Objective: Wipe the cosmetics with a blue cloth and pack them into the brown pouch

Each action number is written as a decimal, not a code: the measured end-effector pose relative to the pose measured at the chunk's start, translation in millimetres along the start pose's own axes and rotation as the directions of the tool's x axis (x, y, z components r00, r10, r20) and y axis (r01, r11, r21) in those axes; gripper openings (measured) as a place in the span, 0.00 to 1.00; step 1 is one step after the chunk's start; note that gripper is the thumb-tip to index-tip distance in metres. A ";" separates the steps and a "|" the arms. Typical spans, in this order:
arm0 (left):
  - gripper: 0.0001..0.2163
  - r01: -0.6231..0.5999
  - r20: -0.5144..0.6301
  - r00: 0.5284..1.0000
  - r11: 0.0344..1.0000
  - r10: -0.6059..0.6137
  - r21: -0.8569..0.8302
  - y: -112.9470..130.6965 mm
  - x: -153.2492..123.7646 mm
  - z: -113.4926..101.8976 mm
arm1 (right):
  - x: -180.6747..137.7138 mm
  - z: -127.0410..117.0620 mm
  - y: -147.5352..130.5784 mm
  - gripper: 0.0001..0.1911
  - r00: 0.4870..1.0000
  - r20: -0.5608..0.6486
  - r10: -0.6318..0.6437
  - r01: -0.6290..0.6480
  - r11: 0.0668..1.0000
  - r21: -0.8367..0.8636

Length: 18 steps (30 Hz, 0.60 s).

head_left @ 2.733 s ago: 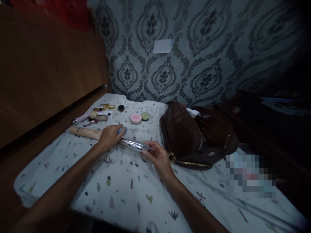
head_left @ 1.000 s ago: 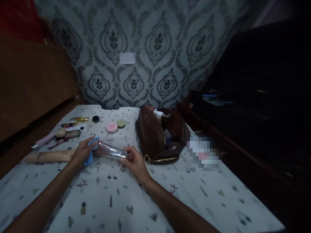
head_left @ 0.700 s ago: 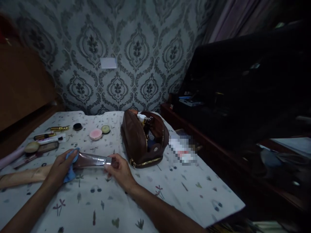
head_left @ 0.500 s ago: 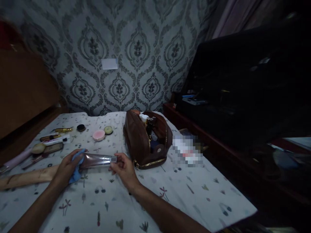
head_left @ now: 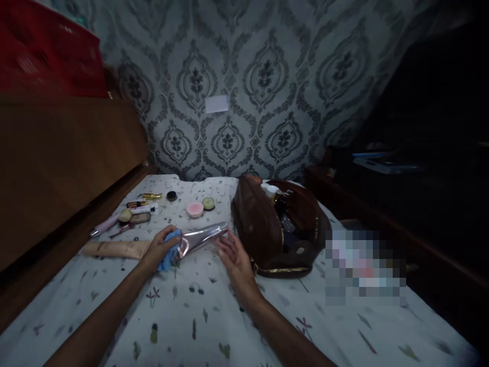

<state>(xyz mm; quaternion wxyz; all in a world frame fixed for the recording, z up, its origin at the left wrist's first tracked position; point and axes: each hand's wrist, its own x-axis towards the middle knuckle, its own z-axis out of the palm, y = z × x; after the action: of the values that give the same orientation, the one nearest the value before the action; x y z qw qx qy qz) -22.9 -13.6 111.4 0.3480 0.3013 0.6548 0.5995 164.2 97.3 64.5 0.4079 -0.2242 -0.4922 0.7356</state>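
Observation:
A shiny pinkish-silver squeeze tube (head_left: 202,238) is held above the patterned cloth, its right end tilted upward. My left hand (head_left: 156,250) is closed round its left end, with a crumpled blue cloth (head_left: 170,250) between fingers and tube. Just below the tube's right end, my right hand (head_left: 237,262) has its fingers apart; whether a fingertip still touches the tube I cannot tell. Beneath and left of my left hand lies a long beige tube (head_left: 118,250). An unzipped brown toiletry bag (head_left: 254,219) stands right of the held tube, with several items inside.
Behind the hands lie a pink round compact (head_left: 194,209), a pale green round pot (head_left: 208,204) and a small black lid (head_left: 171,195). Several cosmetics, including a gold tube (head_left: 152,196), lie at left. Wooden furniture (head_left: 69,168) borders the left side; a blurred-out item (head_left: 364,267) is at right.
The view has turned left, so everything sits further right. My right hand has opened from its grip on the tube's right end, and that end has tipped upward.

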 end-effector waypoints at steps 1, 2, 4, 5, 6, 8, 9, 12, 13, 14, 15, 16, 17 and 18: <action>0.22 -0.008 0.052 0.999 1.000 0.007 0.012 0.3 -2.0 2.3 | 0.9 -0.3 -0.1 0.41 1.000 0.016 -0.001 0.001 1.000 0.000; 0.21 -0.020 0.103 0.995 0.999 0.016 0.032 0.5 -4.0 5.0 | 1.8 -1.0 0.0 0.41 0.999 0.033 -0.005 0.005 1.000 -0.007; 0.19 -0.073 0.197 0.979 0.993 0.054 0.092 1.1 -8.0 10.7 | 3.5 -3.6 0.2 0.38 0.998 0.057 -0.025 0.029 0.998 -0.058; 0.18 -0.114 0.242 0.967 0.986 0.081 0.123 1.6 -9.9 13.6 | 3.9 -5.3 0.2 0.36 0.997 0.061 -0.046 0.053 0.992 -0.114; 0.17 -0.160 0.292 0.950 0.976 0.111 0.149 2.3 -11.8 16.5 | 3.8 -7.0 0.1 0.34 0.995 0.058 -0.077 0.087 0.977 -0.194; 0.17 -0.250 0.403 0.901 0.952 0.162 0.175 3.1 -15.3 21.6 | 2.3 -10.0 -0.3 0.28 0.984 0.060 -0.165 0.175 0.904 -0.389; 0.17 -0.285 0.446 0.877 0.942 0.180 0.180 2.9 -16.7 23.5 | 0.9 -10.9 -0.4 0.25 0.974 0.087 -0.210 0.226 0.848 -0.480; 0.16 -0.321 0.485 0.854 0.925 0.189 0.203 -1.4 -18.4 26.0 | -4.3 -10.6 0.3 0.21 0.930 0.230 -0.287 0.367 0.663 -0.653; 0.16 -0.315 0.477 0.860 0.924 0.181 0.218 -3.8 -17.8 25.5 | -5.8 -9.7 0.8 0.20 0.914 0.281 -0.292 0.404 0.603 -0.688; 0.16 -0.308 0.463 0.869 0.922 0.173 0.234 -6.0 -16.5 24.3 | -7.2 -8.7 1.2 0.19 0.900 0.322 -0.294 0.434 0.542 -0.719; 0.16 -0.306 0.445 0.880 0.916 0.169 0.258 -7.5 -14.5 22.1 | -8.2 -7.8 1.5 0.16 0.888 0.354 -0.293 0.457 0.480 -0.749; 0.16 -0.317 0.410 0.895 0.899 0.178 0.302 -7.7 -11.8 18.8 | -9.0 -7.1 1.8 0.14 0.879 0.378 -0.290 0.472 0.420 -0.775; 0.15 -0.340 0.356 0.913 0.854 0.199 0.394 -6.3 -8.5 14.0 | -9.5 -6.7 1.9 0.11 0.873 0.394 -0.288 0.480 0.362 -0.799; 0.14 -0.353 0.289 0.929 0.779 0.230 0.518 -3.0 -4.6 7.5 | -9.8 -6.7 1.9 0.10 0.869 0.405 -0.286 0.483 0.307 -0.820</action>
<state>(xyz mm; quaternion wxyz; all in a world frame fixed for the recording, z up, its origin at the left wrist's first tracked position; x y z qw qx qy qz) -14.0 -13.3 108.6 0.2135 0.5496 0.7062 0.3919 173.9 92.6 59.3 0.3379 -0.2142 -0.8820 0.2491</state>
